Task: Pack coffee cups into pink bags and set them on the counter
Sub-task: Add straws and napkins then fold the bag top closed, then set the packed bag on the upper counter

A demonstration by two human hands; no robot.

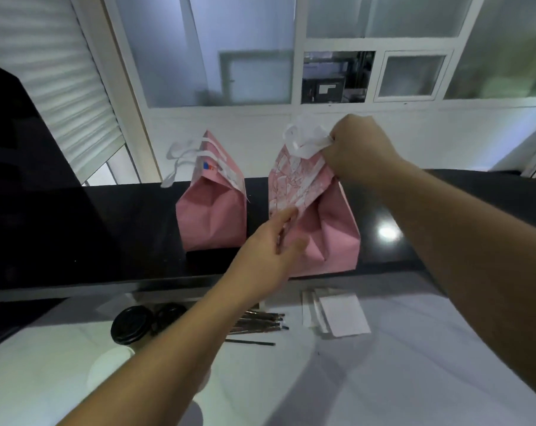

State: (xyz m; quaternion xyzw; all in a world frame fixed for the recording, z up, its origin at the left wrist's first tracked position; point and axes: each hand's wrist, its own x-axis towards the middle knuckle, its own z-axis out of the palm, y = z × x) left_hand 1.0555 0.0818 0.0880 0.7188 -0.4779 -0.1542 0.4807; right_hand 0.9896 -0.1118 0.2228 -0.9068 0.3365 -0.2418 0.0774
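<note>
Bags, pink, two, both upright on the black counter [414, 207]. First pink bag [212, 216]: stands to the left, top folded over, white handles trailing off its left side, no hand on it; judged finished. Second pink bag [325, 232]: just beside the first, apart from it, near the counter's front edge. Right hand [357, 146]: fingers curled, pinching the bunched white handles at the bag's top. Left hand [271, 250]: fingers fairly straight, resting against the bag's patterned left side near its lower half; whether it grips cannot be told. Contents of either bag: hidden. Coffee cups [131, 325], black-lidded, at least two: unpacked on the white lower surface [414, 364], beside dark stirrer sticks [260, 322] and white paper slips [343, 315]. Progress, judged: two bags placed, second being settled; remaining cups to bag
</note>
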